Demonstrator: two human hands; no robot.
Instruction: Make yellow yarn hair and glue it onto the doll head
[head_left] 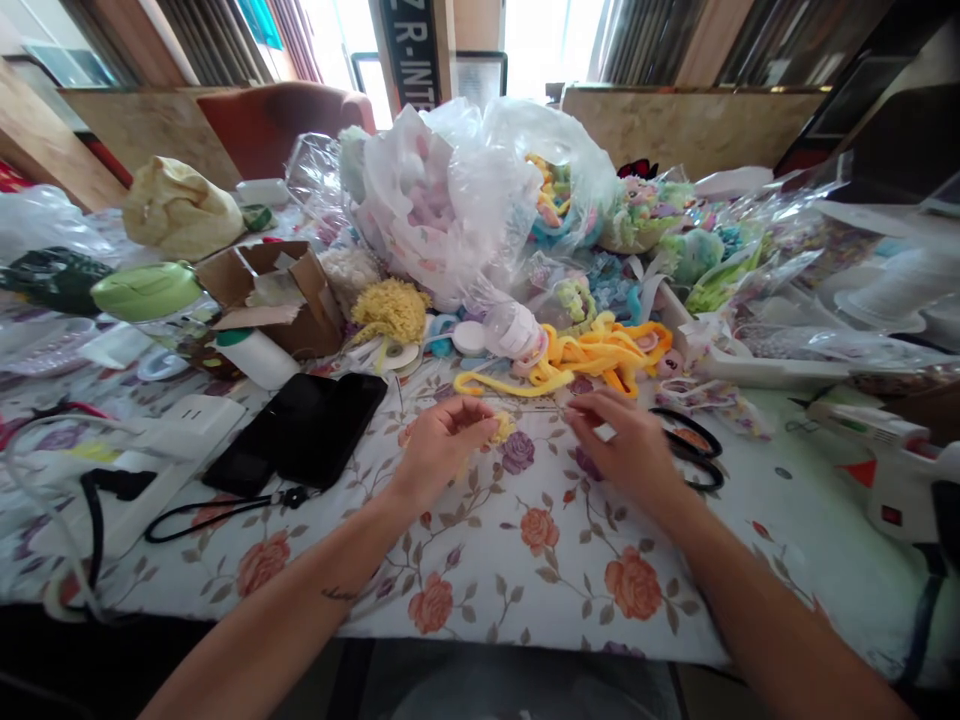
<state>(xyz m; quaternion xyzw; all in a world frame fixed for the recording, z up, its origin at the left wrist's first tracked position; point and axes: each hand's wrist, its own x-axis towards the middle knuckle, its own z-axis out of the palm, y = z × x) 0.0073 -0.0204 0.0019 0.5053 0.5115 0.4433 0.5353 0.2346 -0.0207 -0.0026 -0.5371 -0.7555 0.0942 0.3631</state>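
Low over the flowered tablecloth [536, 585], my left hand [446, 440] pinches a small tuft of pale yellow yarn [501, 428]. My right hand [626, 445] is a short way to the right, its thumb and fingertips drawn together. Whatever those fingertips hold is too small to make out. Black-handled scissors [709, 470] lie just beside the right hand, partly hidden by it. Beyond both hands sits a heap of orange-yellow plush strips [600, 355], with a small pink round piece with a face [670, 363] at its right end.
Two dark phones [330, 425] and a white power strip [161, 470] lie to the left. An open cardboard box [300, 300], a yellow yarn bundle [390, 310] and large plastic bags [480, 190] fill the back. At right is a white glue gun [900, 480].
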